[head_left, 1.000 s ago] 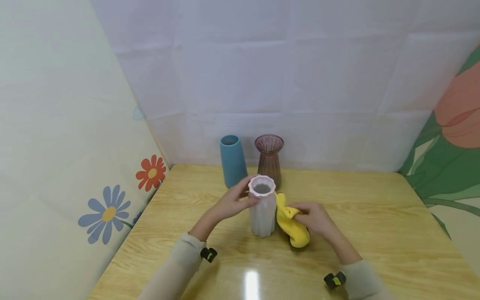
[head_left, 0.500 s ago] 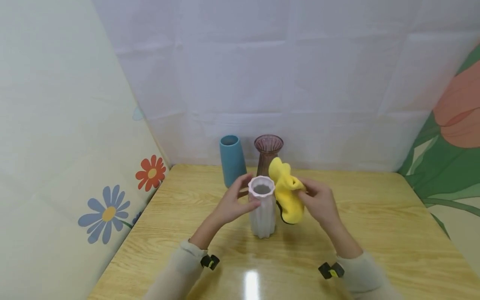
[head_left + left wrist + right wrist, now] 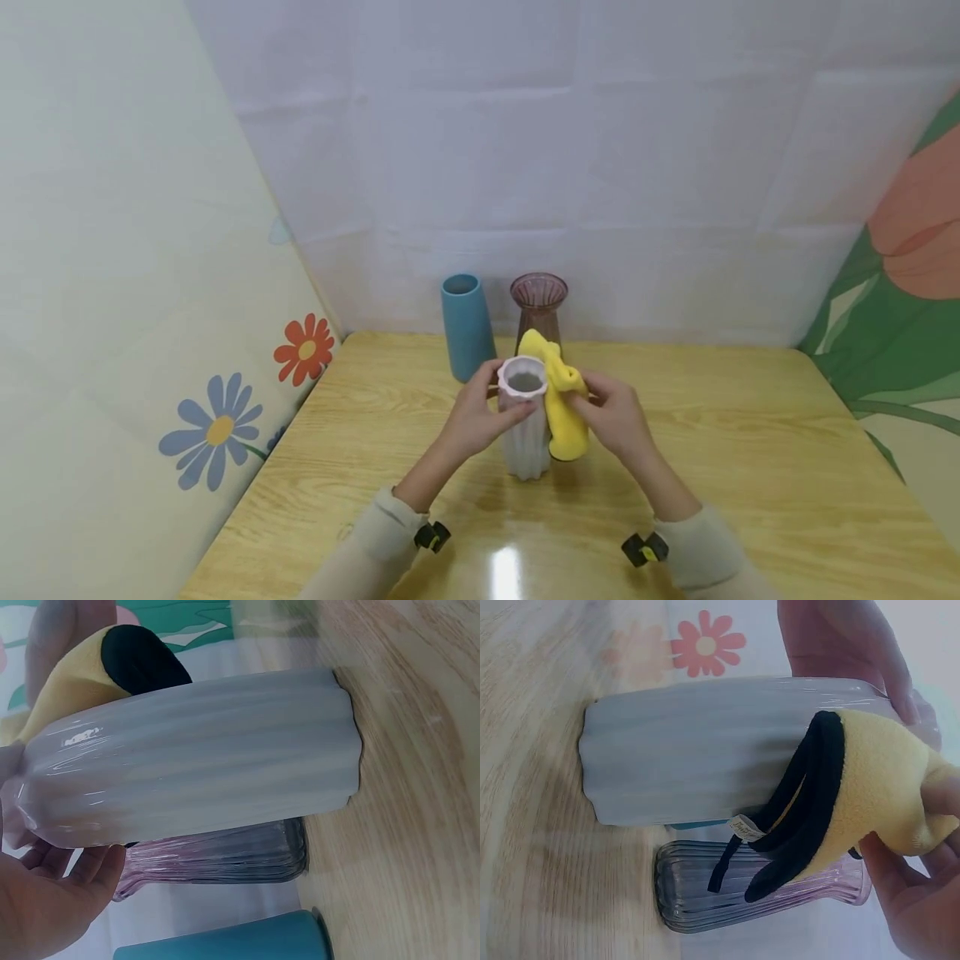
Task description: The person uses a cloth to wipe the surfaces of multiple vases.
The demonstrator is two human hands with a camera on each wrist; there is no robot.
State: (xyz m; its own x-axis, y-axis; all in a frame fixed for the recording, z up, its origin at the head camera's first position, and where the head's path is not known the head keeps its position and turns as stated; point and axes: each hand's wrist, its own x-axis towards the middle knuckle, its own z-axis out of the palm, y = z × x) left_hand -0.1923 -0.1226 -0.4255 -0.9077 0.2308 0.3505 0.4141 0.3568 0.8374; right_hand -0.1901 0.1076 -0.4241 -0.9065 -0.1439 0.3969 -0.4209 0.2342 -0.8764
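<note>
A pale, ribbed vase with a pinkish scalloped rim stands upright on the table. My left hand holds it near the top, thumb at the front and fingers behind. In the left wrist view the vase spans the picture, with the left hand at its rim end. My right hand pinches a soft yellow cloth against the vase's right side. The right wrist view shows the cloth's dark trim, loop and small white tag; the right hand bunches its upper part.
Behind the pale vase stand a blue vase and a purple ribbed glass vase, the latter partly hidden by the cloth. The wooden table meets a white sheet at the back. Flower-patterned panels flank both sides.
The right hand has lifted the cloth from low beside the vase, then brought it left against the vase's upper side. The left hand has closed in round the vase's top.
</note>
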